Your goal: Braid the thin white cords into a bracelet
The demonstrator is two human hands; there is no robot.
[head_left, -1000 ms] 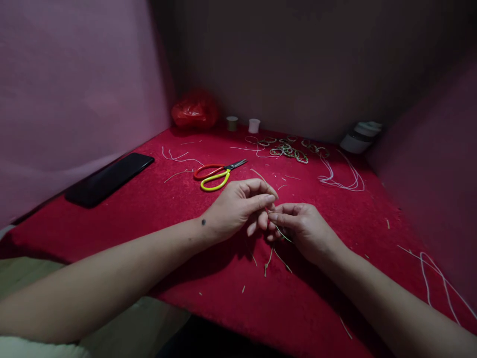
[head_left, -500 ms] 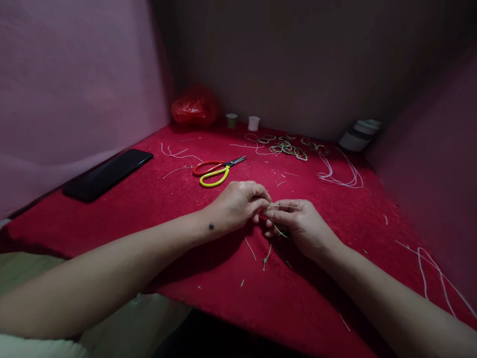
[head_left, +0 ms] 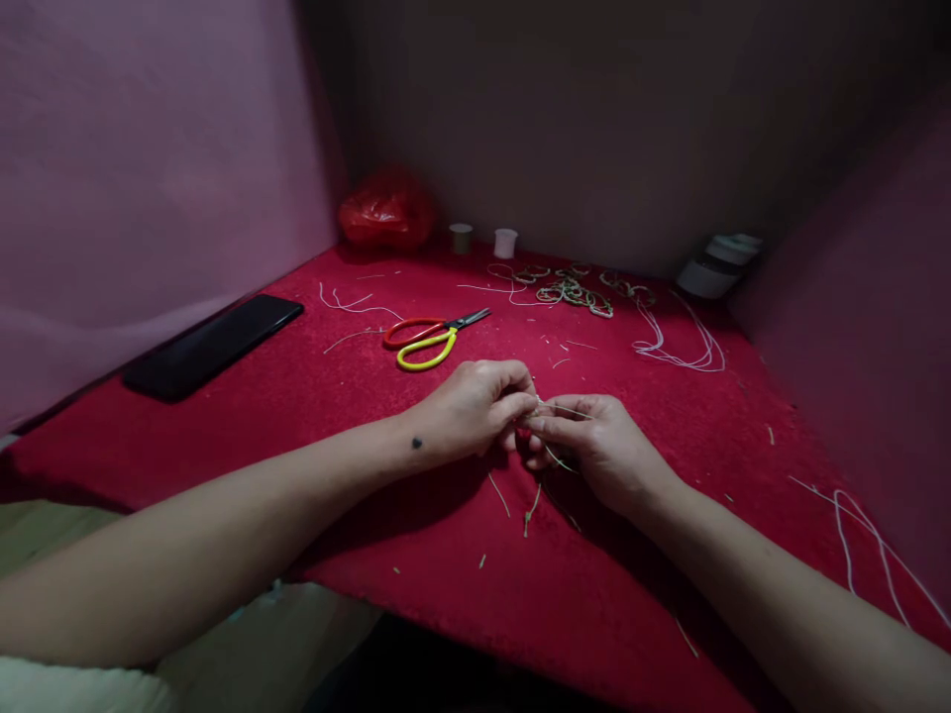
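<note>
Fingertip to fingertip over the middle of the red cloth, my left hand [head_left: 486, 408] and my right hand [head_left: 583, 431] pinch thin pale cord [head_left: 563, 408] between them. One strand runs back over the right fingers, and a greenish cord end [head_left: 559, 461] hangs below. The exact spot where the cords meet is mostly hidden by the fingers. Just beyond my left hand lie scissors [head_left: 427, 342] with one red and one yellow handle, blades pointing right. A short knotted cord piece [head_left: 530, 510] rests on the cloth below the hands.
A black phone [head_left: 215, 347] lies at the left. Along the back are a red plastic bag [head_left: 387, 210], two spools [head_left: 505, 244], several braided cord loops [head_left: 572, 289] and a white container [head_left: 717, 265]. Loose white cords [head_left: 680, 356] and cut ends lie on the red cloth [head_left: 357, 396].
Hardly anything differs. Both hands keep their pinch on the cord, with only a very slight shift of the fingers and of the view.
</note>
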